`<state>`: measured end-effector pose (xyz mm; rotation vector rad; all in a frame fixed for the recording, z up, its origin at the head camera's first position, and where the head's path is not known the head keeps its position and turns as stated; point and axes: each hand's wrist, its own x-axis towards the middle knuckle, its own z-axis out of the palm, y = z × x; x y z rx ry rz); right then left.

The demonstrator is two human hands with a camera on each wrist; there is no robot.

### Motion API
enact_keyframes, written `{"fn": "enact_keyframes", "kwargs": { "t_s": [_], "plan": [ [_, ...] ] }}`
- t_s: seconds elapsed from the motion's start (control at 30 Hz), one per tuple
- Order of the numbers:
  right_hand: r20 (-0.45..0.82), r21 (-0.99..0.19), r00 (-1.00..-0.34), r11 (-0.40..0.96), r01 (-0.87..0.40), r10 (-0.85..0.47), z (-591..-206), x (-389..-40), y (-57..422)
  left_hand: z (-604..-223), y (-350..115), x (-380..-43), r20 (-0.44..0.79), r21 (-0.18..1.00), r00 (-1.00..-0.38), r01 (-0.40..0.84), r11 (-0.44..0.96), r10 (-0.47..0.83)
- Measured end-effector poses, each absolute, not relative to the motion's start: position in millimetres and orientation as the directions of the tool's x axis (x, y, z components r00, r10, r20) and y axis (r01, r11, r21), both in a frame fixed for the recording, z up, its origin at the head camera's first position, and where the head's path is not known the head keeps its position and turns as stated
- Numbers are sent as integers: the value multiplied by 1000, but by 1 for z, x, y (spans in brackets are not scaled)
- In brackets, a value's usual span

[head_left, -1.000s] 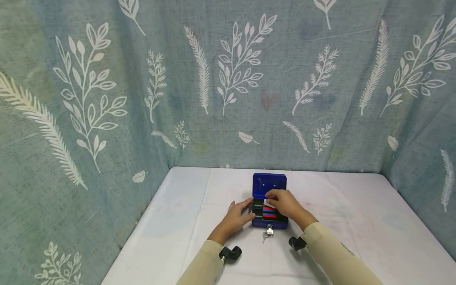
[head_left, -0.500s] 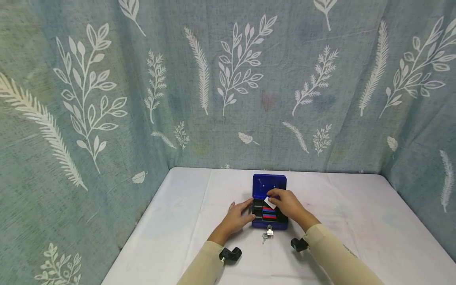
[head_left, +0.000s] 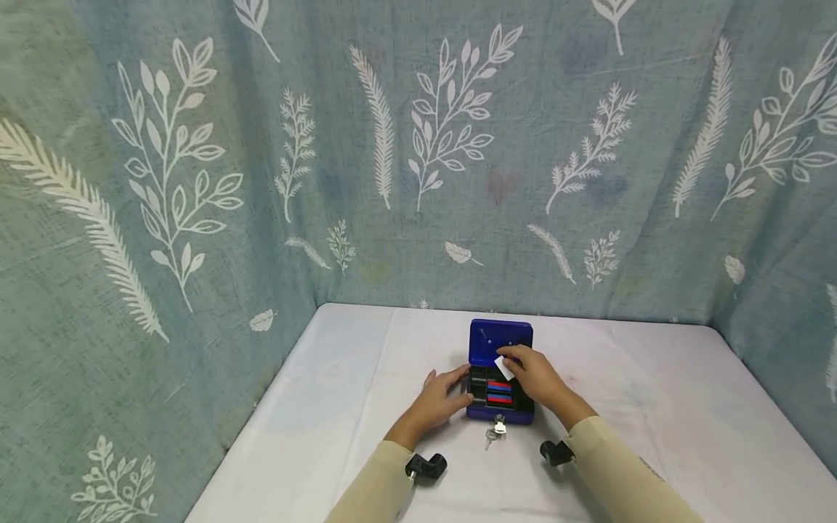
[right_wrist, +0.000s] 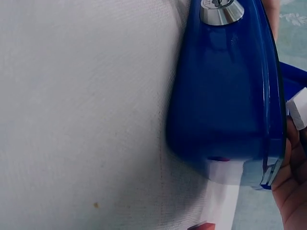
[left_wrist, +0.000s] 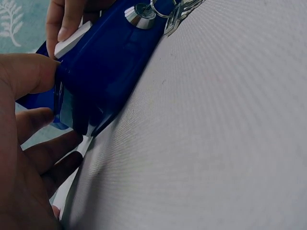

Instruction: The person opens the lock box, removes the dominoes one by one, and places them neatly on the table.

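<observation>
A blue cash box (head_left: 482, 412) stands on the table with its lid (head_left: 484, 335) raised. Red and blue strips (head_left: 500, 399) lie in the middle of its black inner tray (head_left: 477, 393). Over that tray my right hand (head_left: 538, 374) pinches a small white block (head_left: 504, 367) between thumb and fingers, tilted. My left hand (head_left: 433, 407) rests against the box's left side, thumb at the front corner and fingers spread loosely farther back. In the left wrist view the thumb (left_wrist: 36, 72) touches the top rim. The right part of the tray is hidden by my right hand.
A silver lock (head_left: 500, 427) sits on the box front, with keys (head_left: 491, 436) hanging from it onto the white tablecloth (head_left: 366, 436). Leaf-patterned curtains (head_left: 392, 261) enclose the table at the back and both sides.
My right hand has raised the white block slightly from the tray and tilted it. My left hand keeps its place at the box. The head view has shifted slightly.
</observation>
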<state>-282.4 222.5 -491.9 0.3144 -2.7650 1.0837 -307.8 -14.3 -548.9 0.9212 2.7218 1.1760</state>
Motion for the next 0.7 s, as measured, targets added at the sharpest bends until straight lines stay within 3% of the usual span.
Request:
{"fn": "enact_keyframes", "kwargs": {
  "t_s": [0.7],
  "plan": [
    [161, -739, -984, 652, -170, -74, -492, -269, 243, -550, -14, -307, 220, 684, -818, 518, 514, 531]
  ]
}}
